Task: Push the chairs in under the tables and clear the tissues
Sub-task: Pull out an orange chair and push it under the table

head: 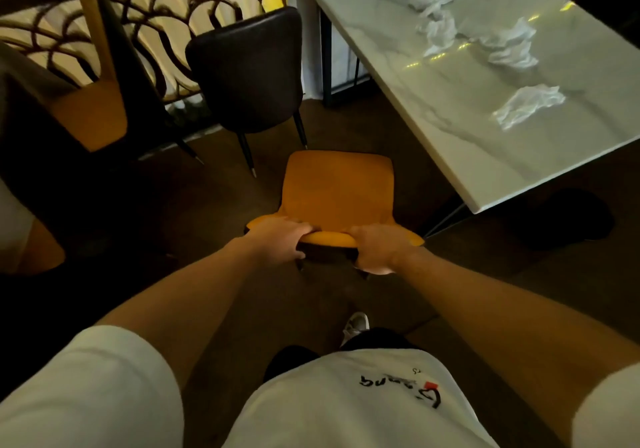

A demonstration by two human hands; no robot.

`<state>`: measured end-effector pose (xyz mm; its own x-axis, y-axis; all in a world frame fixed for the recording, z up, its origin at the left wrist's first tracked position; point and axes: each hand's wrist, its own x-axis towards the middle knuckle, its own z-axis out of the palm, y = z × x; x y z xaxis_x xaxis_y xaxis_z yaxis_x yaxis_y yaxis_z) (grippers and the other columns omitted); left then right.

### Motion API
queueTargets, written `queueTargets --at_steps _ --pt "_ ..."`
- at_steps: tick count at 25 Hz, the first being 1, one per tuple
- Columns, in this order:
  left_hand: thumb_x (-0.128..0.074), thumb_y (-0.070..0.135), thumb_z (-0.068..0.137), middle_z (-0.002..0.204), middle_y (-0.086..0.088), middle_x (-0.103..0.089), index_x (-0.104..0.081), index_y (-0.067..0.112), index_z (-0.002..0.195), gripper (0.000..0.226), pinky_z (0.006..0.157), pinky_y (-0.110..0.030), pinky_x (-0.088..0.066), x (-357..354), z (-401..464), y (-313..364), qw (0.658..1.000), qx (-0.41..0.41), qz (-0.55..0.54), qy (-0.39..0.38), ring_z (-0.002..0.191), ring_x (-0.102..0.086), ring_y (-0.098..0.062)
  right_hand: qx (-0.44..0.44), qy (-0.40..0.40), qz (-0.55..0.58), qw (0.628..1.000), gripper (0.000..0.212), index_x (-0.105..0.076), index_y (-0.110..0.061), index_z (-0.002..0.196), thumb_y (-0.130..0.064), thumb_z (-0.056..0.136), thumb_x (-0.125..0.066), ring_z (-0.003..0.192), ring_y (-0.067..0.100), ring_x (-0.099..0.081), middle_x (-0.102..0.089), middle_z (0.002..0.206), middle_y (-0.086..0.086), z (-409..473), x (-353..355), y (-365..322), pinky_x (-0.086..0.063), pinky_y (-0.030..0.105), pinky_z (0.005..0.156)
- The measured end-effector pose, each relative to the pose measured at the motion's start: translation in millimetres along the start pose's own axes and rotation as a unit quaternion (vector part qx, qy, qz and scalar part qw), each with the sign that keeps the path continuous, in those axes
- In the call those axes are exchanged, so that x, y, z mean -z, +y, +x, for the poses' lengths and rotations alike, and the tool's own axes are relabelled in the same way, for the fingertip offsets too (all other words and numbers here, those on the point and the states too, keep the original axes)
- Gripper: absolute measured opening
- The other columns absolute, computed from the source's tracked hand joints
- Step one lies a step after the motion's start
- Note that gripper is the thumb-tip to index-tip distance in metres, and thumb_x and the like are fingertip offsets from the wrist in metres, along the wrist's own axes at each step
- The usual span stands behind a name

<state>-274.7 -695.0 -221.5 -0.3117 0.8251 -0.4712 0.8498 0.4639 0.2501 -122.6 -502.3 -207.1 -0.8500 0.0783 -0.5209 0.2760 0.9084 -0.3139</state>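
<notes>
Orange chair [337,188] being gripped by its backrest.
Left hand [277,238] and right hand [375,248] are curling over the top edge, beside the marble table [433,129] bearing crumpled tissues [528,103].

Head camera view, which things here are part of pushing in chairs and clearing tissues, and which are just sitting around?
Part of the job:
orange chair, its back gripped by left hand and right hand
dark chair
marble table
crumpled tissues on the table

Just there:
scrollwork railing
dark round thing on the floor beneath the table corner
</notes>
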Motion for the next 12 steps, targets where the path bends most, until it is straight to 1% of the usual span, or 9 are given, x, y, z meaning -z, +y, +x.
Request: queueTargets --at_steps 2,4,6,8,10,12 --pt "-0.067 0.045 0.094 0.138 0.006 -0.056 -0.042 0.034 0.148 0.061 0.104 -0.036 -0.042 8 -2 -20 1.0 0.0 0.006 -0.007 0.126 -0.052 -0.017 -0.011 0.0 0.008 1.0 0.053 -0.047 -0.035 0.14 -0.026 0.091 -0.064 0.078 0.011 -0.055 -0.056 0.092 -0.01 15 -3 -15 -0.04 0.027 0.057" --pt "-0.067 0.046 0.093 0.134 0.007 -0.057 -0.042 0.035 0.147 0.06 0.1 -0.035 -0.043 15 -2 -36 1.0 -0.012 0.016 -0.017 0.122 -0.054 -0.015 -0.021 -0.005 0.025 0.999 0.043 -0.052 -0.033 0.131 -0.025 0.091 -0.065 0.077 0.011 -0.057 -0.058 0.091 -0.009 25 -3 -27 -0.045 0.029 0.059" --pt "-0.066 0.047 0.093 0.132 0.007 -0.057 -0.041 0.035 0.147 0.061 0.098 -0.035 -0.046 19 -1 -48 0.999 -0.032 0.02 -0.02 0.118 -0.055 -0.014 -0.037 0.003 0.029 0.999 0.035 -0.053 -0.031 0.122 -0.025 0.09 -0.065 0.079 0.014 -0.059 -0.059 0.092 -0.007 30 -3 -38 -0.054 0.034 0.068" --pt "-0.065 0.05 0.093 0.131 0.006 -0.058 -0.039 0.036 0.148 0.063 0.097 -0.037 -0.05 22 2 -60 0.997 -0.064 0.044 -0.026 0.115 -0.056 -0.015 -0.058 0.008 0.024 0.998 0.031 -0.053 -0.031 0.116 -0.025 0.089 -0.066 0.081 0.015 -0.06 -0.061 0.094 -0.005 34 -5 -44 -0.057 0.038 0.074" --pt "-0.063 0.052 0.094 0.128 0.005 -0.058 -0.036 0.036 0.15 0.064 0.093 -0.041 -0.054 26 6 -70 0.991 -0.103 0.068 -0.042 0.109 -0.059 -0.017 -0.083 0.002 0.013 0.996 0.039 -0.053 -0.032 0.123 -0.028 0.087 -0.067 0.085 0.017 -0.06 -0.061 0.098 -0.005 37 -5 -48 -0.057 0.039 0.077" --pt "-0.062 0.05 0.095 0.124 0.003 -0.059 -0.038 0.032 0.149 0.061 0.088 -0.04 -0.055 28 8 -77 0.987 -0.141 0.062 -0.045 0.101 -0.06 -0.016 -0.109 -0.001 0.006 0.994 0.056 -0.048 -0.037 0.137 -0.031 0.084 -0.067 0.09 0.019 -0.061 -0.062 0.104 -0.005 36 -2 -56 -0.057 0.042 0.078"
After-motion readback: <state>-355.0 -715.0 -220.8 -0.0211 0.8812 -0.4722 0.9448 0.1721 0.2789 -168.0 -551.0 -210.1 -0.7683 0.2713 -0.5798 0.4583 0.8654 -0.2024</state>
